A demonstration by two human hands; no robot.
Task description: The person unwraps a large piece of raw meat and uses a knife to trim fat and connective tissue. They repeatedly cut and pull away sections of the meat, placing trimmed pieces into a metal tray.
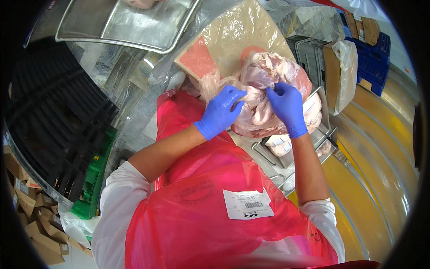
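A large clear plastic bag of pale pink raw meat (pixel 257 117) lies in front of me, against a plastic-covered cardboard box. My left hand (pixel 221 111), in a blue glove, is closed at the left side of the meat, thumb and forefinger pinching at the bag's loose film (pixel 209 85). On the other side my right hand (pixel 286 107), gloved the same, has its fingers curled down onto the bag near the middle of the meat. The exact spot each set of fingertips grips is partly hidden by the gloves and shiny film.
The cardboard box (pixel 242 27) stands behind the meat. Metal trays with packed meat (pixel 281 145) sit at right, below the bag. Another metal tray (pixel 130 22) is at upper left. Black crates (pixel 49 112) and a green crate (pixel 92 188) stand left; blue crates (pixel 380 58) stand far right.
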